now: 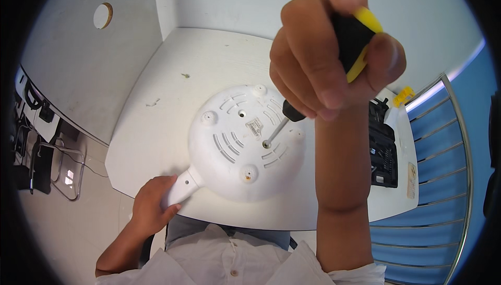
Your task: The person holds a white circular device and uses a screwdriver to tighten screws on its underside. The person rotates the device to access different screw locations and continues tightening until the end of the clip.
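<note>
A white round electric pan (pixel 209 139) lies upside down on the white table, its underside showing vent slots, small round feet and a label. My left hand (pixel 154 204) is closed around the pan's handle (pixel 183 187), which points toward me at the lower left. High over the pan, my right hand (pixel 323 58) grips a screwdriver (pixel 357 39) by its black and yellow handle. The screwdriver's metal shaft slants down to a recessed hole (pixel 266 144) near the pan's middle, with the tip inside it. Another recessed hole (pixel 242 113) lies farther back on the underside.
Small screw-like pieces (pixel 185 75) are scattered on the table (pixel 141 144) left of the pan. A black tool case (pixel 383 149) and a yellow object (pixel 403 97) sit at the right, partly behind my forearm. Beyond the right edge stands a metal railing (pixel 464 144); a grey panel (pixel 120 55) rises left.
</note>
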The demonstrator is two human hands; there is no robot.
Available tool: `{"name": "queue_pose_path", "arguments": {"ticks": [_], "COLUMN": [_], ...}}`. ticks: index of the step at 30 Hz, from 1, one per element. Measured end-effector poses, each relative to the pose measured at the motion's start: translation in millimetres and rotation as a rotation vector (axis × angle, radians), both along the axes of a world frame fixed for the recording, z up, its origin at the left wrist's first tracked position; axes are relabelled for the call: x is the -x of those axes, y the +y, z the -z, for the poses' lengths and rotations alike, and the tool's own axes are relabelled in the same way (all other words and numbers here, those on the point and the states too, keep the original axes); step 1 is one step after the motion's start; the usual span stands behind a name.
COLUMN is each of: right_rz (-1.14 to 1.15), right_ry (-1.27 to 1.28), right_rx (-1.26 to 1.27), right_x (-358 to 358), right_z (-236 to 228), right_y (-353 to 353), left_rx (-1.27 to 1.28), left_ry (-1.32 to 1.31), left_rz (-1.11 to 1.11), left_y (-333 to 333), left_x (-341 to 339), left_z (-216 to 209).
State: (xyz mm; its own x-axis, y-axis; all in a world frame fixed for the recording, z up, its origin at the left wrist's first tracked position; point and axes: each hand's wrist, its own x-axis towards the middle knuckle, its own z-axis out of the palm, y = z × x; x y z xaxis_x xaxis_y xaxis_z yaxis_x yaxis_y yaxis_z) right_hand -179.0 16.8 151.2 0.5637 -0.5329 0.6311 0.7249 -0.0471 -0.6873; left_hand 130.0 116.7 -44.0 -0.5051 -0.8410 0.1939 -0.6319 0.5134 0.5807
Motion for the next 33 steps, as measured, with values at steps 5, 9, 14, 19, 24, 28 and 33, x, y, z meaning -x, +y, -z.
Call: {"name": "queue_pose_path", "arguments": {"ticks": [5, 9, 14, 19, 24, 28, 33], "right_rz": [0.376, 0.802, 1.508, 1.106, 0.095, -0.186, 0.603], "right_ry": [0.100, 0.116, 0.247, 0.325, 0.131, 0.221, 0.139], "right_rx": [0.273, 0.357, 0.392, 0.554, 0.549, 0.513, 0.274], "right_x": [-7, -23, -35, -10, 12, 12, -15], "right_z": [-4, -9, 2, 1, -5, -12, -7], "right_y": [2, 21, 47, 32, -26, -24, 24], "left_rx": [-0.015, 0.003, 0.021, 0.054, 0.023, 0.018, 0.035], "left_ry": [0.012, -0.006, -0.001, -0.017, 0.006, 0.001, -0.009], "left_rz": [-0.004, -0.006, -0.001, -0.002, 0.006, 0.002, -0.012], "left_y": [0, 0, 0, 1, -1, 1, 4], "left_x": [0, -1, 2, 1, 1, -1, -1], "left_z": [1, 1, -1, 0, 2, 2, 4]}}
